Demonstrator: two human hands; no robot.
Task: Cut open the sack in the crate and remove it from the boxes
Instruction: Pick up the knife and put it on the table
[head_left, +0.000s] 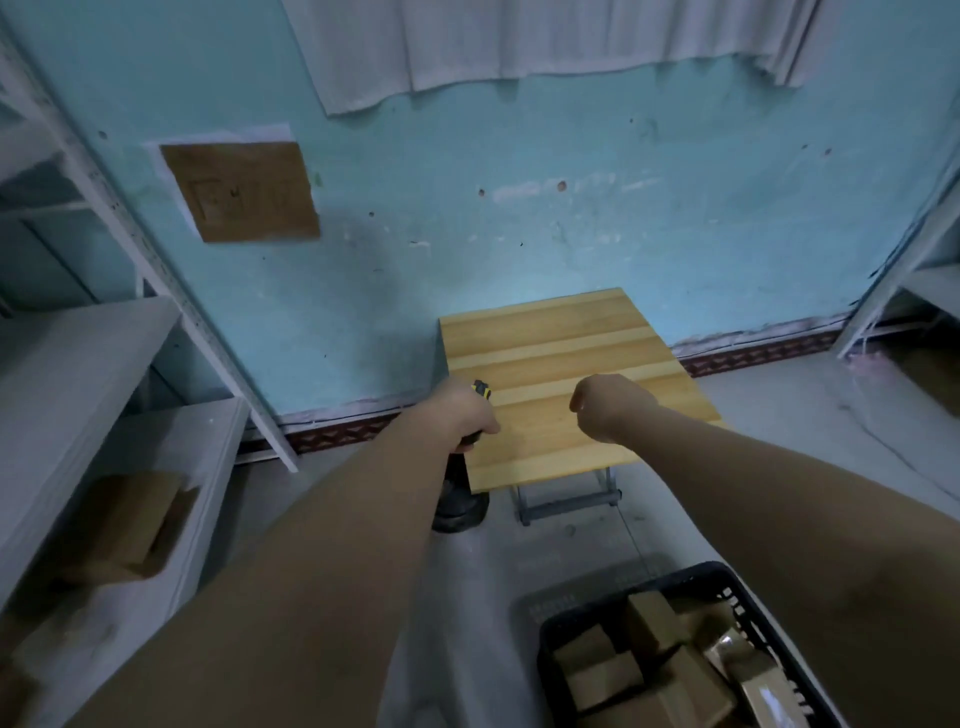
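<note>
My left hand (467, 410) is shut on a black and yellow utility knife (481, 391), held over the left edge of a small wooden folding table (561, 338). Over the table's middle, my right hand (605, 408) hangs with curled fingers and holds nothing. A black plastic crate (691, 579) stands on the floor at the lower right, behind my right forearm. It holds several brown cardboard boxes (602, 670). No sack shows in the crate.
Grey metal shelving (104, 364) runs along the left, with a cardboard box (130, 525) on a lower shelf. More shelving (914, 291) stands at the right. A blue wall lies behind the table, and a dark object (460, 501) sits on the concrete floor by the table's near left corner.
</note>
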